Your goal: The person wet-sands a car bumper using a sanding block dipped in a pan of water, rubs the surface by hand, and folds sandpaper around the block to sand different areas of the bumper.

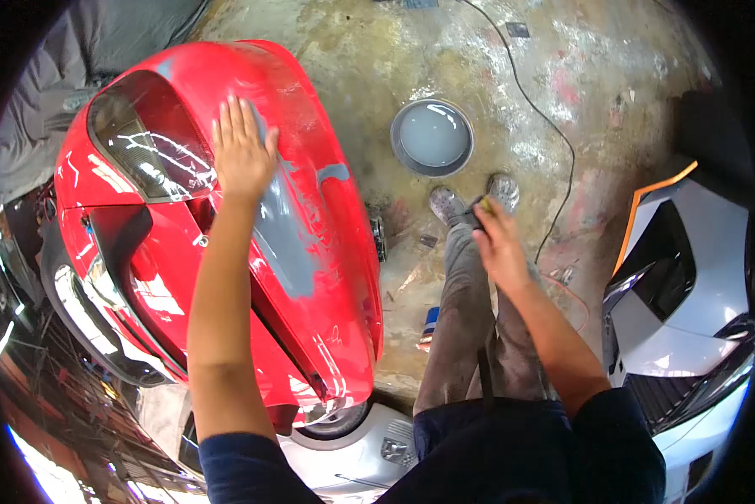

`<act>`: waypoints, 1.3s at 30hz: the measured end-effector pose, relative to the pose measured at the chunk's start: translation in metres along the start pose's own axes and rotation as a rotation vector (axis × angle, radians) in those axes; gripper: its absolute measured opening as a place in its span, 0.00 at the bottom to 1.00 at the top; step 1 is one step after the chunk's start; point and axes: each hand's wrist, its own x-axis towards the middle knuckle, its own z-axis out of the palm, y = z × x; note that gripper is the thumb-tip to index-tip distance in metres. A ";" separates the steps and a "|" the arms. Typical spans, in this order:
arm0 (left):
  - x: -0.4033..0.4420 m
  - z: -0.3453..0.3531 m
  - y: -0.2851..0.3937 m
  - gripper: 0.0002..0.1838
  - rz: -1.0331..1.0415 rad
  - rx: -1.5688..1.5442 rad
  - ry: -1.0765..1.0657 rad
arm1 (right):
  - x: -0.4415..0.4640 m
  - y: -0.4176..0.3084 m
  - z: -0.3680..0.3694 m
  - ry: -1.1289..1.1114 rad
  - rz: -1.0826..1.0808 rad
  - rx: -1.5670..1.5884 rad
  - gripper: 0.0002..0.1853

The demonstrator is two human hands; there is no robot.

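My left hand [244, 155] lies flat, fingers stretched out, on the red car body [344, 277] at the left. Beside and below it runs a grey patch [286, 244] with uneven, feathered edges, partly hidden by the hand. A smaller grey patch [334, 172] sits nearer the panel's edge. In front of my legs, my right hand [502, 248] is closed around a small dark pad with a yellowish part [483, 206]; the fingers cover much of it, so its exact kind is unclear.
A round bucket [432, 139] of cloudy grey liquid stands on the stained concrete floor just beyond my shoes. A dark cable [569, 151] snakes across the floor. At the right is a silver car part [705, 252] with an orange edge; a blue can [432, 319] is near my leg.
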 end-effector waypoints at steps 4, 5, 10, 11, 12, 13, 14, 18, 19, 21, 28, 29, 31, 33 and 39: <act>0.026 0.002 0.001 0.44 0.029 0.069 -0.026 | -0.019 0.027 -0.037 0.068 0.096 -0.052 0.25; 0.016 0.002 0.002 0.44 0.052 0.065 -0.067 | -0.026 0.033 -0.038 0.094 0.118 -0.040 0.25; -0.065 -0.022 0.040 0.43 0.089 -0.026 -0.211 | -0.021 0.022 -0.040 0.101 0.191 0.026 0.25; -0.082 -0.025 0.048 0.43 0.095 -0.048 -0.252 | -0.018 0.018 -0.035 0.102 0.188 0.051 0.25; -0.100 -0.028 0.055 0.43 0.101 -0.072 -0.297 | -0.016 0.014 -0.031 0.100 0.186 0.076 0.26; -0.116 -0.032 0.062 0.42 0.127 -0.077 -0.325 | -0.013 0.006 -0.028 0.097 0.199 0.103 0.26; -0.131 -0.034 0.069 0.42 0.154 -0.083 -0.352 | -0.009 -0.002 -0.024 0.094 0.212 0.128 0.26; -0.201 -0.043 0.094 0.41 0.323 -0.069 -0.495 | -0.004 -0.011 -0.008 0.083 0.222 0.226 0.26; -0.219 -0.043 0.101 0.42 0.359 -0.083 -0.520 | -0.005 -0.014 -0.006 0.081 0.235 0.261 0.26; -0.255 -0.044 0.120 0.42 0.485 -0.070 -0.606 | -0.010 -0.016 -0.004 0.070 0.239 0.257 0.26; -0.220 -0.010 0.223 0.36 0.246 -0.655 -0.586 | -0.043 0.044 0.052 0.085 0.451 0.412 0.26; -0.191 0.014 0.244 0.31 0.128 -0.727 -0.490 | -0.045 0.058 0.062 0.105 0.522 0.496 0.27; -0.122 0.063 0.283 0.23 -0.039 -0.819 -0.474 | -0.047 0.082 0.084 0.151 0.668 0.654 0.27; -0.049 0.116 0.315 0.18 -0.065 -0.822 -0.523 | -0.048 0.111 0.100 0.143 0.757 0.708 0.28; 0.057 0.282 0.413 0.24 0.069 -0.644 -1.025 | -0.018 0.121 0.087 0.027 1.068 0.889 0.28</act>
